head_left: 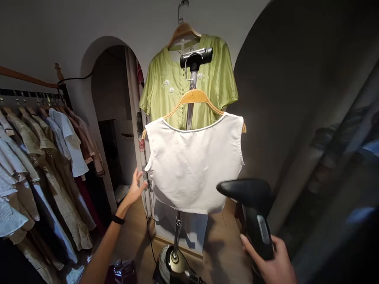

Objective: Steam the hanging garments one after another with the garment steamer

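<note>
A white sleeveless top (pixel 192 165) hangs on a wooden hanger (pixel 194 96) from the pole (pixel 192 81) of a garment steamer. My right hand (pixel 272 260) is wrapped round the handle of a black steamer head (pixel 251 201), whose nozzle points left at the top's lower right side. Beside the top's left edge, my left hand (pixel 137 187) has its fingers spread and holds nothing. Between that hand and the cloth a small gap seems to show. Below the top stands the steamer base (pixel 177 266), partly cut off by the frame.
A green embroidered blouse (pixel 160 79) hangs on the wall behind the pole. On the left, several garments (pixel 53 157) fill a clothes rack (pixel 26 79). A patterned curtain (pixel 133 90) lines an arched opening. A black cord (pixel 151 244) runs down to the floor.
</note>
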`<state>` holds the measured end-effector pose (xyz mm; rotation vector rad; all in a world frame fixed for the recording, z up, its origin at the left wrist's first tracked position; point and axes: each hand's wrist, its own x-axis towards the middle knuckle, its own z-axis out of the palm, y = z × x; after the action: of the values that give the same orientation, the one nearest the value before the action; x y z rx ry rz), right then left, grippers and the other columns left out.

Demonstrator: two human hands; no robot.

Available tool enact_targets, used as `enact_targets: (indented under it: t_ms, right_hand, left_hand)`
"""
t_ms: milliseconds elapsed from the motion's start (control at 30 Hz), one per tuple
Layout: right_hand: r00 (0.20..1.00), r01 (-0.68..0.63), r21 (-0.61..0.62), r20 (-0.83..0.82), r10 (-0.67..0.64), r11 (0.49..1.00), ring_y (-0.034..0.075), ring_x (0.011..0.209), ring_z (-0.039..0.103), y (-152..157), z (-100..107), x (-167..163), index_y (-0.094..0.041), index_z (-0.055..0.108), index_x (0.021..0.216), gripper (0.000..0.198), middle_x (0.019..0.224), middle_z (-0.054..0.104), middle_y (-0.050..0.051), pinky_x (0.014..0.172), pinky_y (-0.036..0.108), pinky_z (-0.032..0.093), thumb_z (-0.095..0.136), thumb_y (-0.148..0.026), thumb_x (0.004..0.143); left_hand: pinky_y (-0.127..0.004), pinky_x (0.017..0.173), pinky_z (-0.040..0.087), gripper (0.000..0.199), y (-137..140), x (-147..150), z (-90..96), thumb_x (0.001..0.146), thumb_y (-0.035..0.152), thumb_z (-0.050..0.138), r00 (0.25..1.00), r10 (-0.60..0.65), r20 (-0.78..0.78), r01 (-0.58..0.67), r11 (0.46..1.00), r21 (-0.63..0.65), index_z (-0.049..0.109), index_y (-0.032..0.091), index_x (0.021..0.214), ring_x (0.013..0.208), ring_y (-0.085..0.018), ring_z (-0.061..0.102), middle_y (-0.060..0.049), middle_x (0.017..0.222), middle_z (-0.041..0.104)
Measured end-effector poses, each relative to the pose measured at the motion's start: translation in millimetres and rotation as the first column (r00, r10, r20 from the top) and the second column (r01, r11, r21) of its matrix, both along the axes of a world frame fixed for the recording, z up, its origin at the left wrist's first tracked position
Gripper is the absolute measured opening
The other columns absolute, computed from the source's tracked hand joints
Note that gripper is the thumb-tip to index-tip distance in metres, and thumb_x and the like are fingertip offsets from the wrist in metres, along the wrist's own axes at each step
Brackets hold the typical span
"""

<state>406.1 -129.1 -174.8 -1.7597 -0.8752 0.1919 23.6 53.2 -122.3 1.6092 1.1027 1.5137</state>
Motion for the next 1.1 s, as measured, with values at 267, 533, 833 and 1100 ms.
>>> enact_targets:
  t_ms: [267,533,833,1100]
  right_hand:
    - [0.974,-0.148,0.222,0.204,0.103,0.964,0.027,0.080,0.064,70,96,-87,-0.023,0.042,0.099,0.060,0.086,0.066,0.007,0.071,0.036,0.047,0.068,-0.063,0.063]
    - [0.960,-0.190,0.222,0.247,0.133,0.956,0.026,0.082,0.061,133,63,-132,-0.021,0.039,0.099,0.051,0.089,0.062,0.008,0.071,0.035,0.046,0.060,-0.057,0.071]
    - [0.975,-0.200,0.195,0.138,0.175,0.960,0.028,0.084,0.063,152,-38,-142,-0.021,0.038,0.098,0.049,0.089,0.062,0.009,0.070,0.036,0.047,0.058,-0.057,0.071]
    - [0.962,-0.273,0.093,0.057,0.268,0.958,0.026,0.080,0.063,136,-107,-146,-0.021,0.036,0.097,0.048,0.088,0.063,0.009,0.068,0.035,0.047,0.054,-0.057,0.071]
  left_hand:
    - [-0.034,0.101,0.043,0.074,49,16,-71.2,0.065,0.038,0.079,0.941,-0.322,0.102,0.338,0.908,-0.248,0.050,0.021,0.130,0.122,-0.026,0.053,-0.015,0.129,0.058]
    - [-0.023,0.068,0.045,0.030,85,-5,-106.8,0.071,0.045,0.070,0.950,-0.304,0.066,0.311,0.931,-0.191,0.061,0.017,0.076,0.072,-0.015,0.057,-0.001,0.072,0.062]
    - [-0.021,0.060,0.040,0.044,98,-6,-125.8,0.066,0.057,0.070,0.954,-0.274,0.118,0.291,0.941,-0.173,0.062,0.014,0.078,0.062,-0.011,0.049,0.001,0.066,0.057]
    - [-0.023,0.062,0.044,0.047,91,0,-129.4,0.063,0.057,0.073,0.960,-0.226,0.167,0.257,0.945,-0.201,0.064,0.014,0.082,0.064,-0.012,0.054,-0.002,0.070,0.062]
